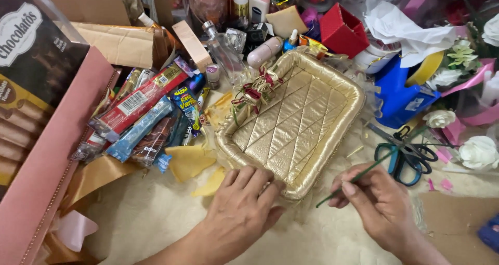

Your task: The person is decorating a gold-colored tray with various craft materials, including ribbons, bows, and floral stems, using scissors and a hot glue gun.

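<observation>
A: Where's the gold quilted tray [299,117]?

B: Middle of the frame, tilted on the cream fuzzy surface [156,213], with a red-and-gold ribbon bow [254,91] on its upper left rim.

A: And the hands?

B: The left hand [244,202] sits at the bottom centre — fingers spread flat, open, resting on the tray's near edge. The right hand [377,200] is at the lower right, pinched shut on a thin green stem [364,174] that slants up toward the right.

A: What's around them?

B: Teal-handled scissors [408,156] lie just beyond the right hand, the stem crossing over them. White fabric roses [478,150] sit at the right edge, a blue bag [397,96] above the scissors, a red box [340,31] at the top. Left of the tray there's a heap of wrapped snack bars [140,119] — and a pink box [47,166] runs along the left edge.
</observation>
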